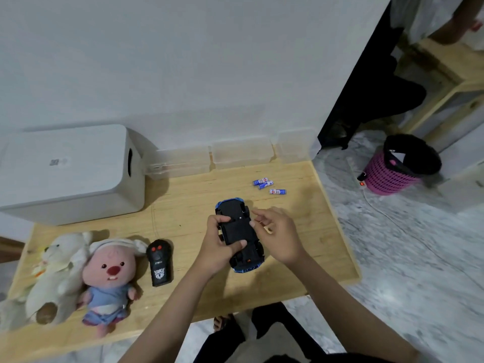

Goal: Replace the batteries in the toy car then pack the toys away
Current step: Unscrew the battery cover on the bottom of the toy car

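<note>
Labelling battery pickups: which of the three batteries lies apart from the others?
The battery nearest the toy car, at the right end. The other two lie side by side, farther back on the table.

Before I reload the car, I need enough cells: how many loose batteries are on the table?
3. Two batteries lie side by side near the table's far right; the third battery lies just right of them. Any inside the upturned toy car are hidden.
</note>
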Demonstrator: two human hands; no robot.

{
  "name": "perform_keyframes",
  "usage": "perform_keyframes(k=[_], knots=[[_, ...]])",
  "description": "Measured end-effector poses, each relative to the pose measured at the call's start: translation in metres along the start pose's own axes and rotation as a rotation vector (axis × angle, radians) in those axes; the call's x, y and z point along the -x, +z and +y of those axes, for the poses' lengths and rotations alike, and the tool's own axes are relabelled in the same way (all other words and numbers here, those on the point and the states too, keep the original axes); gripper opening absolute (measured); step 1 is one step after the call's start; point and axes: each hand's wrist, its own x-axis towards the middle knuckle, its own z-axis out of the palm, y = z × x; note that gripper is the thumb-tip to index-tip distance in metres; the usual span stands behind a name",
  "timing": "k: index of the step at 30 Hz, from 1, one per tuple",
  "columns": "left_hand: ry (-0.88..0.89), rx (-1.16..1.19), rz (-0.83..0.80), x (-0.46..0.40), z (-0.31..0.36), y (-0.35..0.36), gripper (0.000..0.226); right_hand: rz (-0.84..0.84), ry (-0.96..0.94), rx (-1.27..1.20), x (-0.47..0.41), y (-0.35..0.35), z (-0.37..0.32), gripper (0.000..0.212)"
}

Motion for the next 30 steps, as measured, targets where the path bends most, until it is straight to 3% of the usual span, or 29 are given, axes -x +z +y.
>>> perform_keyframes(k=[6,14,21,30], knots=[[0.061,0.017,-0.045,0.007,0.0,0.004,0.047,-0.036,0.0,0.069,0.006,0.005,-0.002,0.024],[0.12,-0.088,-0.055,0.008,-0.01,-0.005,0.057,-0.104,0.13,-0.038,-0.001,0.0,-0.009,0.009],[0.127,-0.085,-0.096,0.011,-0.012,-0.009,0.071,-0.195,0.212,-0.228,-0.001,-0.006,-0.005,0.023],[0.107,-0.114,-0.105,0.002,-0.028,-0.01,0.068,-0.074,0.344,-0.324,-0.002,-0.016,0.009,0.011]])
